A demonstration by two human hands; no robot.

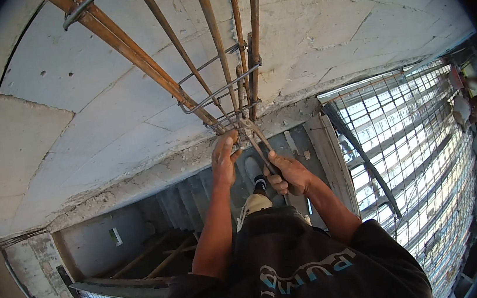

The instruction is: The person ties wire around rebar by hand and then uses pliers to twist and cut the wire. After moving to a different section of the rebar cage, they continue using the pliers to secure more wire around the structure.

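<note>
I have the right hand (289, 174) closed around the handles of the pincers (259, 142), whose head points to the far side and sits at the foot of the steel bars (212, 34). The handles look slightly spread to me, but I cannot tell whether the jaws bite on anything. The left hand (226, 158) is just to the left of the pincers, apart from the right hand, its fingers bent and raised by the lower ends of the bars; I cannot tell whether they pinch anything there.

The bars are rusty and fan out toward the far edge of my view, with bent metal loops (220, 90) around them. Behind them I see a pale block wall (111, 116) with cracks and joints. Below the hands I make out a shoe (253, 169) on a foot and, to the left, grey steps (188, 202). On the right, a wire grid (406, 147) spreads over bright panels, and a dark strip (367, 161) lies slanted across its left part, beside a board (332, 159).
</note>
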